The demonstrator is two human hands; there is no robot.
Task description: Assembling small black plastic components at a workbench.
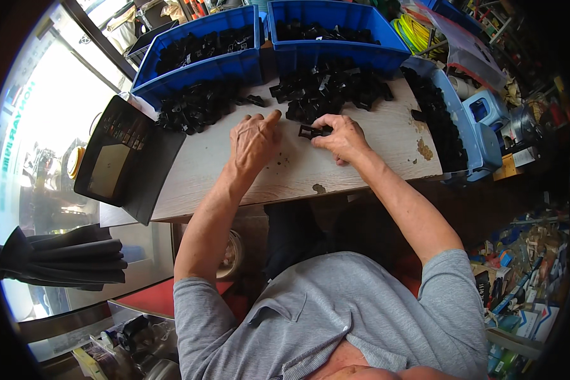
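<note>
My right hand (pixel 345 139) pinches a small black plastic part (pixel 306 132) with an open, frame-like end, just above the table (pixel 285 180). To its left, my left hand (pixel 254 142) has its fingers curled, with index finger and thumb close together; whether something small sits between them is hidden. A heap of similar black parts (pixel 326 92) lies just beyond my right hand. Another heap of black parts (pixel 199 104) lies farther left, beyond my left hand. One loose black part (pixel 254 100) rests between the two heaps.
Two blue bins, a left one (pixel 199 73) and a right one (pixel 339 49), hold more black parts at the back. A light-blue bin (pixel 478 142) with black parts stands along the right edge. A dark folding case (pixel 117 158) stands at the left. Clutter (pixel 519 278) fills the lower right.
</note>
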